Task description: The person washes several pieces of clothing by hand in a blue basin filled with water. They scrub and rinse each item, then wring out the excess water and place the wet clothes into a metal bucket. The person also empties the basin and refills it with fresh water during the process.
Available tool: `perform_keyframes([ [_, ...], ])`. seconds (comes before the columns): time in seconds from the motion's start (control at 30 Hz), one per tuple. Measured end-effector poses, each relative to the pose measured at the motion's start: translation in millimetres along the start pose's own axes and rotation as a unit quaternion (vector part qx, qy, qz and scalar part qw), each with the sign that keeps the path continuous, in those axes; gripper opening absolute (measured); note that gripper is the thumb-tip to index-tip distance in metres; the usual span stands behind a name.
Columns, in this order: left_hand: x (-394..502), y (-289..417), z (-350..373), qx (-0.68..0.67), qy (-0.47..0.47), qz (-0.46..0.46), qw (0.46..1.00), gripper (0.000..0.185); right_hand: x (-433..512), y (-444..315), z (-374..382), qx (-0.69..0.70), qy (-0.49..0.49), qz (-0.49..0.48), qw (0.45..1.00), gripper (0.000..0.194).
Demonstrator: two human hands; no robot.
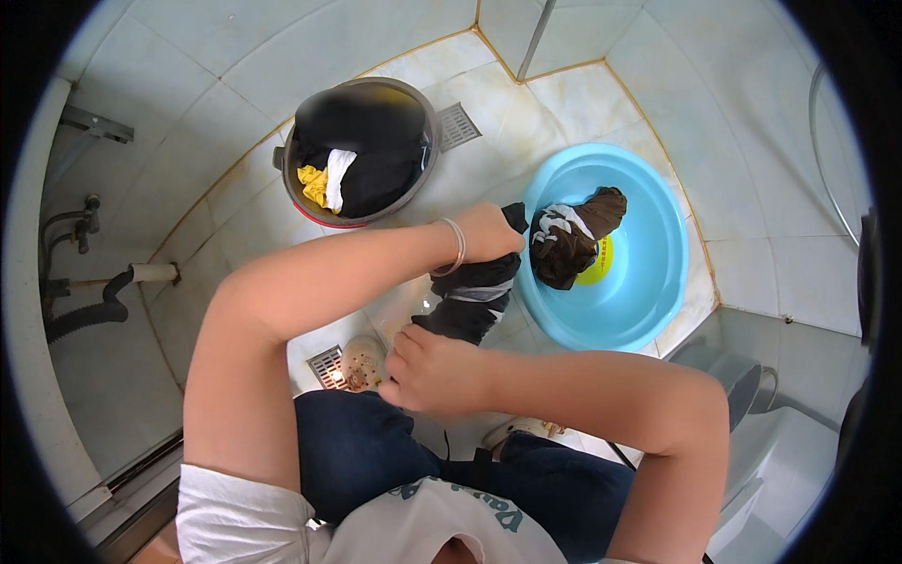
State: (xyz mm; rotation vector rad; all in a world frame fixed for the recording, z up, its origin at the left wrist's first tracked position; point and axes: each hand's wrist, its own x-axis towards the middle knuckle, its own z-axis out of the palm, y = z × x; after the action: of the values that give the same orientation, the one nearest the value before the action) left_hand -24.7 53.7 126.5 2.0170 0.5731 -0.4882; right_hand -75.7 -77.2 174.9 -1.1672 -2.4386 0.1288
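A wet-looking black cloth with grey and white parts (476, 292) is bunched and twisted between my hands, above the tiled floor. My left hand (490, 234), with a bangle at the wrist, is closed around its upper end. My right hand (433, 366) grips the lower end. Just right of the cloth stands a light blue plastic basin (641, 296), with a twisted brown and white garment (578, 236) lying in it. At the upper left is a dark bucket (431, 166) filled with black cloth (387, 169), a white piece (340, 178) and a yellow piece (313, 185).
One floor drain (458, 127) lies beside the bucket, another (328, 366) by my clog (363, 363). Tiled walls close in behind the bucket and basin. Pipes and a corrugated hose (88, 321) are at the left; a white toilet (782, 465) is at the lower right.
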Motion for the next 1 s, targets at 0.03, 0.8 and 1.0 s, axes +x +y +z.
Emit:
perform_keyframes([
  [0.03,1,-1,3,0.006,0.003,-0.004,1.000,0.045,1,0,7,0.011,-0.025,0.009,1.000,0.018],
  [0.8,-13,-50,15,-0.002,0.076,-0.131,0.988,0.041,-48,4,52,0.086,0.063,-0.023,0.994,0.016],
  [1.0,-11,-15,8,-0.593,0.034,-0.103,0.798,0.038,-148,55,-92,0.181,0.397,0.553,0.710,0.015],
])
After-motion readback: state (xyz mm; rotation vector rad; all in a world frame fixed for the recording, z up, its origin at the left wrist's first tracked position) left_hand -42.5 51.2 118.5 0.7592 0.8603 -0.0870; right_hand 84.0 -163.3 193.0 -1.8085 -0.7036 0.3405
